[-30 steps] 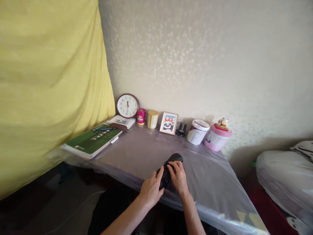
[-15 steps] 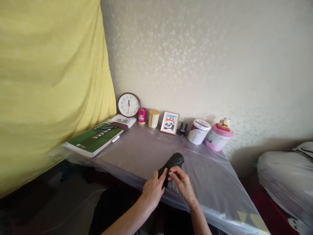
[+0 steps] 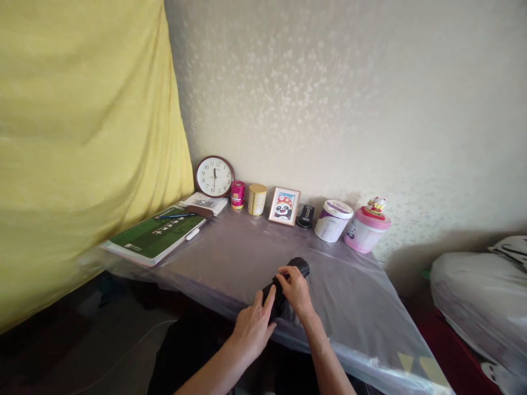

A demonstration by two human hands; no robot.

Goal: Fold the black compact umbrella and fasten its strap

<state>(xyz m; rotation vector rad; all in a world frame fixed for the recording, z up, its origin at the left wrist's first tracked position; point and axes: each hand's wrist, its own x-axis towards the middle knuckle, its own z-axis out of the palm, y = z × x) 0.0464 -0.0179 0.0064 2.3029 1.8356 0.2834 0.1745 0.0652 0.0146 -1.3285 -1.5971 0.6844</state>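
Note:
A folded black umbrella (image 3: 298, 265), rolled into a narrow bundle, lies at the table's near edge, its far end pointing up and right. My left hand (image 3: 252, 328) holds the bundle's near part against the table, with the fingers along its left side and the thumb to the right. Across the middle of the bundle, my right hand (image 3: 293, 289) has thumb and forefinger pinched together on what looks like its dark strap. The fingers hide most of that strap. Part of the black fabric is covered by both hands.
A plastic-covered table (image 3: 230, 252) stands against the wall. At its left lie a green book (image 3: 152, 236) and a small white object (image 3: 192, 234). Along the back stand a clock (image 3: 214, 176), tins (image 3: 257, 199), a panda picture frame (image 3: 284, 206), a white tub (image 3: 333, 220) and a pink tub (image 3: 365, 230).
My right hand has moved up and left, from the right side of the umbrella to across its top. My left hand has shifted slightly down and left while staying on the bundle.

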